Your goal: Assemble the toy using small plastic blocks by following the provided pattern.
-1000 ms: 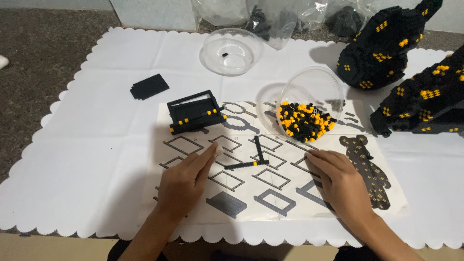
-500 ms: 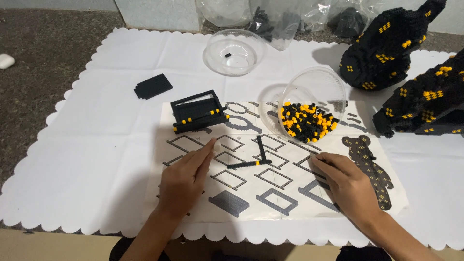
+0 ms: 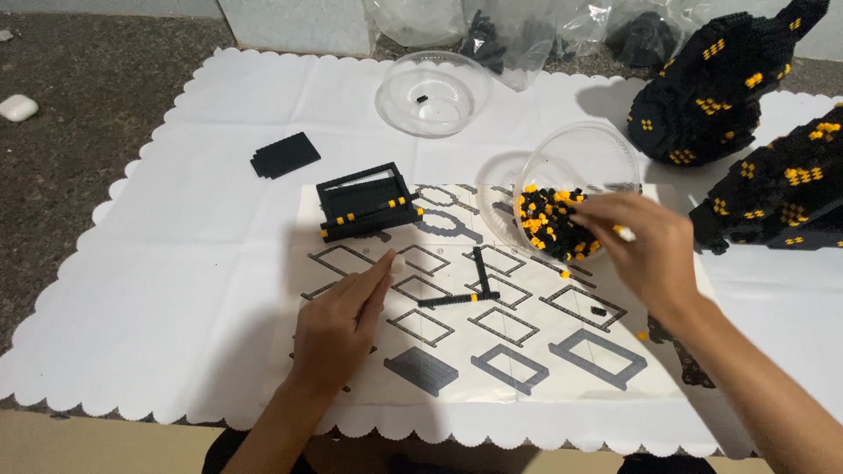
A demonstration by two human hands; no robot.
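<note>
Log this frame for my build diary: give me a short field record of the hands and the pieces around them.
left hand: flat on the instruction sheet, fingers pointing at a frame diagram
right hand: reaching into the tilted clear bowl of black and yellow bricks
on sheet: black frame with yellow studs; crossed black strips
elsewhere: black plate; second clear bowl; black brick models

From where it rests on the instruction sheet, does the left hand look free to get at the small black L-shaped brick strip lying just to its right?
Probably yes. The left hand lies flat on the instruction sheet, and only bare paper separates it from the L-shaped strip. The right hand is away at the tilted bowl of bricks, so nothing blocks it.
</note>
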